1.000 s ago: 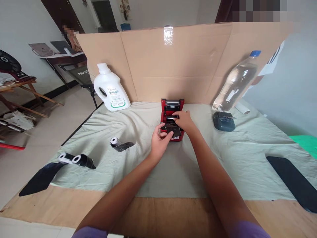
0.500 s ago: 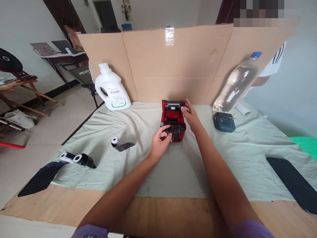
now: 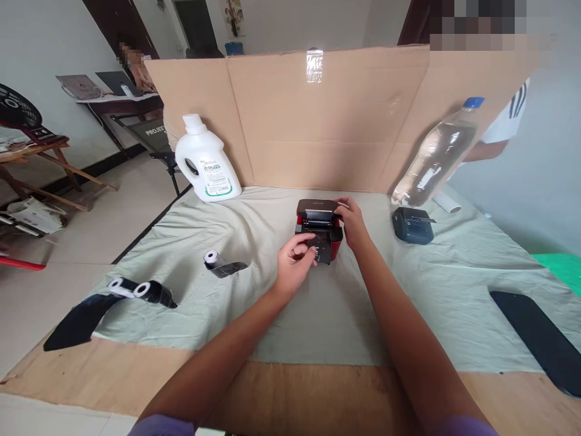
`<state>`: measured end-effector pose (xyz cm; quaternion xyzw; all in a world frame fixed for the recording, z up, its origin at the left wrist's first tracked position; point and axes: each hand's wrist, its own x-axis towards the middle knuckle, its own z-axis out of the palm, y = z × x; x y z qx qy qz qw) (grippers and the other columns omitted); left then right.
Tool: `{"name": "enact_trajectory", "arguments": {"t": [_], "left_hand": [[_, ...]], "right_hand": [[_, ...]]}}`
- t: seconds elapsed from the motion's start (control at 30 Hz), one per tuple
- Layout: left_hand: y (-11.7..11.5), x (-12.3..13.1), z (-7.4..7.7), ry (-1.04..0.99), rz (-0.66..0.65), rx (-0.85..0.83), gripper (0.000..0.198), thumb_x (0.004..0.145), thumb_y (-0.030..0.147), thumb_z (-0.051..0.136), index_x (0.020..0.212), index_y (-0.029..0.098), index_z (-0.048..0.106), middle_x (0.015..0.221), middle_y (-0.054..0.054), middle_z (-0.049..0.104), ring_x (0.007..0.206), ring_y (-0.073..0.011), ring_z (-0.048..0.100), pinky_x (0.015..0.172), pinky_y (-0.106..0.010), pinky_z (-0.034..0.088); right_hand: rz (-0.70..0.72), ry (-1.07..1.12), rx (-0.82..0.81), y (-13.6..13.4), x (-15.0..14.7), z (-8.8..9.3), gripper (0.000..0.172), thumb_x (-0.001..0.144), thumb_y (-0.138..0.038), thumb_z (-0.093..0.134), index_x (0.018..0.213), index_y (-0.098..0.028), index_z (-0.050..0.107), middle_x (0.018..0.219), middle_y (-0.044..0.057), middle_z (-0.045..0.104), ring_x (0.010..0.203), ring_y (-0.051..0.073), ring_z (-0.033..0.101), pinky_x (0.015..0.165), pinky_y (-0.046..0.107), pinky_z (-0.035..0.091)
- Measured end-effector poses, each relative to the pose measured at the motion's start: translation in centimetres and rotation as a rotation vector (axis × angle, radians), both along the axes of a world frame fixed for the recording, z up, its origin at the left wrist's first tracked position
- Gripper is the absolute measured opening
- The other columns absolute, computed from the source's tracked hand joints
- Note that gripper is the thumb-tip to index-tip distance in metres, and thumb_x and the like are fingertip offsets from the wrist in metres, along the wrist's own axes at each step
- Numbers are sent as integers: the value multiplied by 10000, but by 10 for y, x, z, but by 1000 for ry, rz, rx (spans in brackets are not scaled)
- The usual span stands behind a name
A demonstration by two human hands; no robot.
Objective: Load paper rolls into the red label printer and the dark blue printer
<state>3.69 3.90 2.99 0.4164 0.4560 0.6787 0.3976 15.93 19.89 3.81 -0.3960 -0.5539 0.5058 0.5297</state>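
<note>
A small red and black label printer [image 3: 338, 239] stands on the cloth in front of me, its lid [image 3: 318, 204] tilted partway down over the body. My right hand [image 3: 351, 221] grips the lid's right edge, fingers behind and thumb in front. At the printer's front, my left hand [image 3: 297, 257] pinches a black paper strip [image 3: 323, 253] that lies over the front edge. The inside of the printer is mostly hidden under the lid. To the left, a small paper roll [image 3: 212, 258] with a black tail lies on the cloth.
Two more black paper rolls [image 3: 149, 292] lie at the left. A white detergent bottle [image 3: 211, 163] and a clear bottle [image 3: 438, 157] lean by the cardboard screen [image 3: 318, 127]. A dark device [image 3: 413, 225] and a phone [image 3: 535, 336] lie right. A person's sleeve [image 3: 508, 121] shows behind.
The printer's lid has swung from upright down toward the body, my right hand moving with it. My left hand stays at the front with the black paper strip.
</note>
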Motion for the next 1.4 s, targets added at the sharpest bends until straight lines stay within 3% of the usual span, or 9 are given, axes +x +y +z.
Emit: {"name": "enact_trajectory", "arguments": {"t": [0.1, 0.2, 0.3, 0.57, 0.8, 0.9, 1.0, 1.23, 1.4], "left_hand": [[-2, 2, -3, -77, 39, -33, 413, 772, 378, 770, 1109, 171, 649, 522, 87, 561, 484, -87, 552, 578, -227, 429], [-4, 6, -4, -139, 64, -41, 597, 770, 402, 786, 1280, 157, 597, 551, 71, 613, 508, -100, 580, 586, -234, 429], [-5, 9, 1, -165, 66, -46, 649, 765, 424, 799, 1316, 149, 595, 567, 61, 630, 513, -98, 581, 587, -236, 427], [-5, 8, 19, -205, 33, -91, 374, 822, 394, 738, 1100, 144, 727, 434, 86, 466, 572, -131, 641, 644, -239, 453], [-7, 11, 19, -203, 50, -128, 359, 811, 360, 731, 1092, 137, 724, 431, 79, 461, 600, -151, 656, 655, -242, 458], [-6, 8, 20, -165, 38, -137, 389, 824, 383, 715, 1130, 144, 697, 460, 73, 489, 504, -123, 569, 589, -238, 432], [3, -8, 16, -5, 77, -108, 395, 898, 409, 624, 1216, 179, 666, 516, 60, 511, 475, -110, 477, 537, -238, 383], [24, -58, -1, 805, 108, -204, 413, 1008, 329, 402, 1326, 311, 666, 749, -1, 662, 694, -169, 594, 697, -277, 435], [25, -64, 3, 1011, 100, -278, 409, 1018, 391, 385, 1330, 378, 650, 776, -4, 693, 751, -220, 641, 754, -309, 439]], "right_hand": [[16, 90, -104, -3, -1, -7, 631, 568, -263, 590, 1198, -306, 566, 1244, 14, 573, 1048, 217, 547, 872, 350, 454], [98, 160, -156, -5, -1, -12, 756, 583, -262, 588, 1330, -321, 485, 1228, 1, 602, 962, 197, 566, 864, 346, 462], [125, 178, -150, -6, -1, -16, 742, 611, -287, 585, 1345, -318, 480, 1223, -9, 611, 939, 191, 572, 864, 343, 467], [158, 161, -133, -6, 0, -18, 612, 634, -305, 575, 1246, -295, 565, 1228, -13, 632, 1020, 219, 579, 933, 369, 472], [198, 165, -110, -1, 2, -21, 660, 611, -260, 564, 1270, -301, 555, 1265, -9, 637, 1130, 244, 581, 1045, 428, 446], [234, 173, -111, -1, 4, -25, 676, 616, -247, 580, 1288, -314, 553, 1308, -16, 624, 1206, 248, 561, 1110, 441, 415], [248, 186, -108, -4, 5, -29, 712, 632, -257, 595, 1336, -339, 531, 1381, -26, 589, 1297, 250, 518, 1149, 444, 395], [226, 261, -117, -12, 1, -38, 750, 665, -295, 606, 1401, -365, 479, 1478, -42, 531, 1349, 251, 495, 1152, 452, 405], [247, 274, -104, -17, -1, -35, 671, 662, -278, 582, 1333, -297, 557, 1318, -5, 653, 1224, 265, 577, 1072, 425, 465]]}}
